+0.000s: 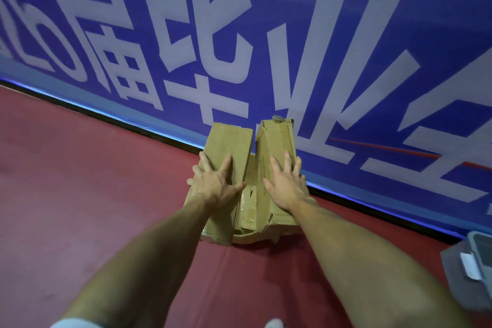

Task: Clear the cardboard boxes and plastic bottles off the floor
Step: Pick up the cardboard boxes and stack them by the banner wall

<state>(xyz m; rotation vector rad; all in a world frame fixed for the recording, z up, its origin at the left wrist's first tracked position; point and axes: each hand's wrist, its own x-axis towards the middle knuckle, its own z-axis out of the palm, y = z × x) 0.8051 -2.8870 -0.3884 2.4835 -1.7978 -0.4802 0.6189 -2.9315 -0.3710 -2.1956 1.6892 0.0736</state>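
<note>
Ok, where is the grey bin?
In the head view the grey bin sits at the right edge on the red floor, near the blue banner, right of the cardboard box.

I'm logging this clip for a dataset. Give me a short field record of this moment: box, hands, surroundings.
cardboard box: worn, on the red floor, against the blue banner
left hand: fingers spread, flat on the box's left side
right hand: fingers spread, flat on its right side
grey bin: lower right, apart from the box
bottles: none in view
</note>
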